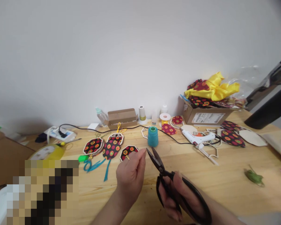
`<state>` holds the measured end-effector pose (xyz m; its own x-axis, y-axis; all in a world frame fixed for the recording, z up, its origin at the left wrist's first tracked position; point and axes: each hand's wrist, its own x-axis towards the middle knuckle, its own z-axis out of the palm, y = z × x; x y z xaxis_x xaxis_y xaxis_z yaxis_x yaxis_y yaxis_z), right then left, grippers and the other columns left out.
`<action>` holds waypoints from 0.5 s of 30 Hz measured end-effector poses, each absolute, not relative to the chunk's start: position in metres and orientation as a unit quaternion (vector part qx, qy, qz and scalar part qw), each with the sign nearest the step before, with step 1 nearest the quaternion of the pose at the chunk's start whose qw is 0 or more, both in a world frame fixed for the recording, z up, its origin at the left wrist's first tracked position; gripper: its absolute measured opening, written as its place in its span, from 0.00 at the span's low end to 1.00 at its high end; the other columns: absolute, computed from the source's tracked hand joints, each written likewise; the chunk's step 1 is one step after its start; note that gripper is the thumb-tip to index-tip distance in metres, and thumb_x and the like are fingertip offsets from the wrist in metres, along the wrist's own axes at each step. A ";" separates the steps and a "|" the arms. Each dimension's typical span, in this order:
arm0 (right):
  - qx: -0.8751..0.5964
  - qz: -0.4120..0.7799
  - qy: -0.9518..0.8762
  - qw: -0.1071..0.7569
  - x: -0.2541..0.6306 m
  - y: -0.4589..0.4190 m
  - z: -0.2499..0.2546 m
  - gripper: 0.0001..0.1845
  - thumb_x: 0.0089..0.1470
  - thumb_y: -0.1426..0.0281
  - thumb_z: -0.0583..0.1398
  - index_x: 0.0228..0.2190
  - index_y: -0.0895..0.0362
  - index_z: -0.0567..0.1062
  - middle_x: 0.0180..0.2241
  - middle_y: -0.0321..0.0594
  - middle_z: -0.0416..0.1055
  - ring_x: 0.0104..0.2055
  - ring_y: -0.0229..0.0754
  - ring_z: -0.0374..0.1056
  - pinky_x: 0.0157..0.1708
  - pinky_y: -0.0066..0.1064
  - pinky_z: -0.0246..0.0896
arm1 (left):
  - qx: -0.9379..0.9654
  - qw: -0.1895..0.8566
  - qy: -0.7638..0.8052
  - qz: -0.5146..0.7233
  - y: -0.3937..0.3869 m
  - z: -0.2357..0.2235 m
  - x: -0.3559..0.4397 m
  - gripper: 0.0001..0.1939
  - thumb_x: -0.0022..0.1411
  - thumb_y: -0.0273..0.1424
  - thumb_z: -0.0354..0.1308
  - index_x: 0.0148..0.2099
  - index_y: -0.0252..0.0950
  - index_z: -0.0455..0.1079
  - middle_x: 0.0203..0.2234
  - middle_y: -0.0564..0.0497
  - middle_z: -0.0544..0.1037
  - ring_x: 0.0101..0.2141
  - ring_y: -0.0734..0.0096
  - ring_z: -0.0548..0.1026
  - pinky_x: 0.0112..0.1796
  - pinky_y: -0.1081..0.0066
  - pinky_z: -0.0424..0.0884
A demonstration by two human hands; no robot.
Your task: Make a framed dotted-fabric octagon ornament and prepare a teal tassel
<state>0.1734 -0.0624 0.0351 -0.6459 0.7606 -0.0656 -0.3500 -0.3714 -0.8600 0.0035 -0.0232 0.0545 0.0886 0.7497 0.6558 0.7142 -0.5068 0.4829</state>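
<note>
Black-handled scissors (162,170) are in my right hand (172,200), its fingers through the loops and the blades slightly apart. The blade tips point up beside the fingertips of my left hand (131,175). That hand is closed in a pinch; whatever lies between its thumb and finger is too small to make out. A spool of teal thread (153,137) stands upright just beyond both hands. Behind my left hand lies an octagonal patterned piece (128,152), partly covered by it. Left of it is a patterned fabric pouch (111,149) with a teal tassel (107,170).
A white glue gun (199,137) with a black cord lies at the right. Behind it stands a cardboard box (208,116) heaped with fabric. Green leaf-like material (254,176) is at far right. A power strip (62,134) and a small open box (122,118) sit toward the wall.
</note>
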 end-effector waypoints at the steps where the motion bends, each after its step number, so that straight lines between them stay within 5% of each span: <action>1: -0.235 0.795 -0.435 0.351 0.173 -0.062 0.035 0.32 0.53 0.44 0.44 0.25 0.61 0.65 0.19 0.31 0.54 0.16 0.27 0.53 0.15 0.21 0.46 | 0.741 0.008 0.493 0.455 -0.024 0.054 0.004 0.10 0.59 0.25 0.53 0.42 0.35 0.73 0.27 0.49 0.78 0.26 0.73 0.75 0.29 0.76 0.68; 15: -0.263 0.755 -0.470 0.373 0.173 -0.062 0.035 0.32 0.54 0.44 0.44 0.26 0.61 0.65 0.18 0.30 0.55 0.17 0.28 0.55 0.16 0.20 0.50 | 0.757 0.011 0.483 0.440 -0.027 0.053 0.007 0.11 0.59 0.24 0.52 0.42 0.34 0.73 0.29 0.47 0.79 0.29 0.71 0.77 0.31 0.76 0.69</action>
